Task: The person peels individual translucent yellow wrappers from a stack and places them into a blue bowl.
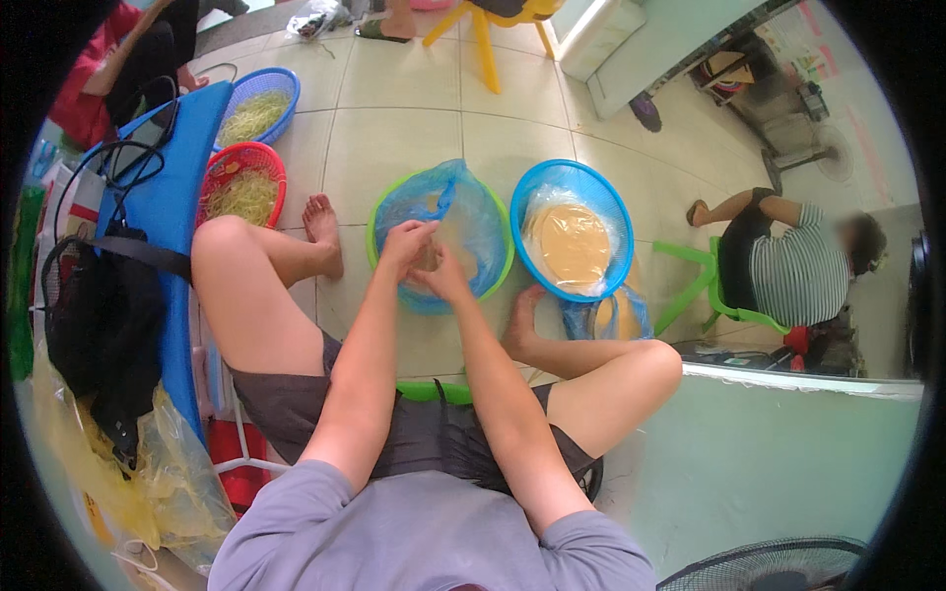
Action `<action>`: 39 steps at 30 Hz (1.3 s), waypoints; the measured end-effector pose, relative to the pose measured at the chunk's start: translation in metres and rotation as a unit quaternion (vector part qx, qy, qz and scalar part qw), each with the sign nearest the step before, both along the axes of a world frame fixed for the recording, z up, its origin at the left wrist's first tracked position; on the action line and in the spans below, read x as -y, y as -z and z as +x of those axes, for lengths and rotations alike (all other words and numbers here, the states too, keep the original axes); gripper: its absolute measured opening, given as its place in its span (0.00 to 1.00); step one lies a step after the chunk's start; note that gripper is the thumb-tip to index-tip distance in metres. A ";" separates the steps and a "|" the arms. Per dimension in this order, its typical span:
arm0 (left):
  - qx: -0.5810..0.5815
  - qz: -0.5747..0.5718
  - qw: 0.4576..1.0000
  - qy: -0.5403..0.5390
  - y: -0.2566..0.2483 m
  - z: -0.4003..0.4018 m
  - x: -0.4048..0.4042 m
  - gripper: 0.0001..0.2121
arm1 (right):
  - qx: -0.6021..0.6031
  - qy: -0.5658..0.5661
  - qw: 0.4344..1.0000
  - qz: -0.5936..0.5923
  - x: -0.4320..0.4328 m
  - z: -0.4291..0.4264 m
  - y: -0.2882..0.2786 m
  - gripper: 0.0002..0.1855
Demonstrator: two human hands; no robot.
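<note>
My left hand (406,245) and my right hand (445,273) are close together above a green-rimmed basin (510,240). A blue plastic bag (480,199) lines the basin and spreads over its edge. Between my fingers is a small, thin tan piece (426,258), mostly covered by the hands; its exact kind is unclear. Pale tan round sheets (464,260) appear to lie in the bag, below and beside my right hand. Right of the basin, a blue plastic basket (630,236) holds a stack of round tan sheets (575,247) in clear plastic.
Red (281,185) and blue (295,92) baskets of pale shreds stand at left, beside a blue bench (177,244) bearing a black bag (107,325) and cables. More round sheets (621,314) lie in blue plastic by my foot. A person sits on a green stool (713,288) at right.
</note>
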State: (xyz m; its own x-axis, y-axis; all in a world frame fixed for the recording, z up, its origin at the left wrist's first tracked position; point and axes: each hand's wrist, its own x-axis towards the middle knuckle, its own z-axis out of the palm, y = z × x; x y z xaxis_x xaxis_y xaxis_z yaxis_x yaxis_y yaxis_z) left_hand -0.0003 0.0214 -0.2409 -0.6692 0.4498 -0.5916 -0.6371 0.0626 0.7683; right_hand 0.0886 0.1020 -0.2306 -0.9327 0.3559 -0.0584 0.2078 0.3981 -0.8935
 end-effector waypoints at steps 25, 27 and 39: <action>-0.027 0.081 0.989 -0.119 -0.014 0.004 -0.024 0.13 | -0.118 0.089 0.988 0.052 -0.047 -0.005 -0.036 0.05; -0.009 0.091 0.989 -0.117 -0.016 0.002 -0.025 0.13 | -0.082 0.056 0.994 -0.035 -0.049 -0.007 -0.039 0.06; -0.249 -0.070 0.959 -0.112 0.005 -0.006 -0.029 0.11 | -0.020 0.046 0.998 0.035 -0.051 0.000 -0.055 0.10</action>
